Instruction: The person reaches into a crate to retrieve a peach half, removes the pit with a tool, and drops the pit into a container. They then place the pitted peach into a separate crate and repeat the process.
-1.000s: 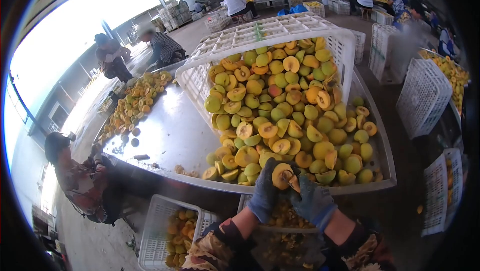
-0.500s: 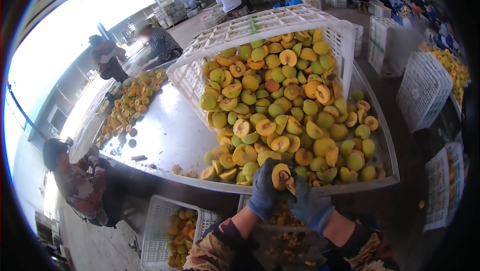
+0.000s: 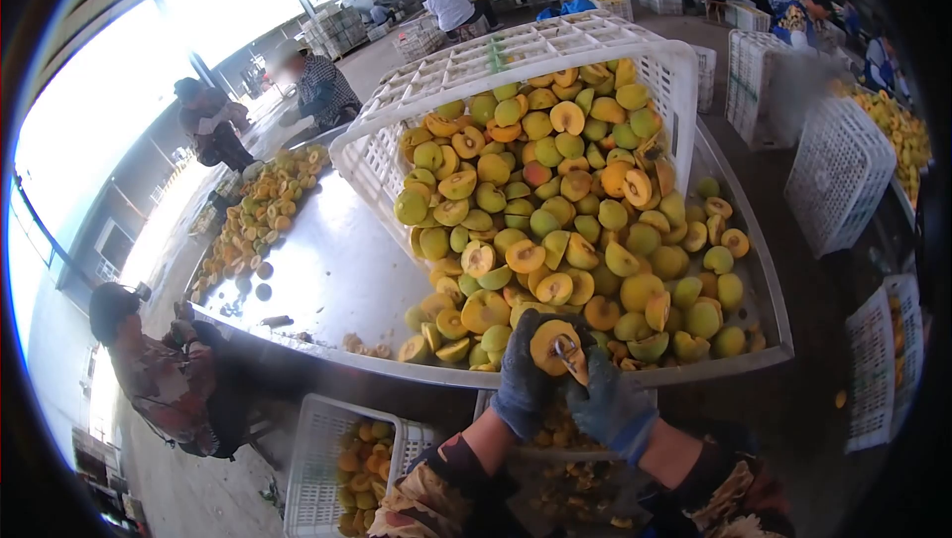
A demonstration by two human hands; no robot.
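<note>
My left hand (image 3: pixel 524 384), in a blue-grey glove, is closed around a halved yellow fruit (image 3: pixel 548 345), its cut face turned up. My right hand (image 3: pixel 610 404), gloved too, grips a small metal tool (image 3: pixel 565 348) whose looped tip lies on the middle of the cut face. Both hands are at the near edge of a metal table (image 3: pixel 367 240). Just beyond them, a heap of green and yellow halved fruit (image 3: pixel 555 231) spills out of a white crate (image 3: pixel 516 42) tipped on its side.
Below the table at the left stands a white crate (image 3: pixel 302 469) holding fruit. A seated person (image 3: pixel 164 379) is at the left, with two more people behind. More fruit (image 3: pixel 253 211) lies on the table's far left. White crates (image 3: pixel 843 176) stand at the right.
The fruit half in my left hand has turned slightly, and the metal tip shows more clearly on its cut face. The view has shifted a little.
</note>
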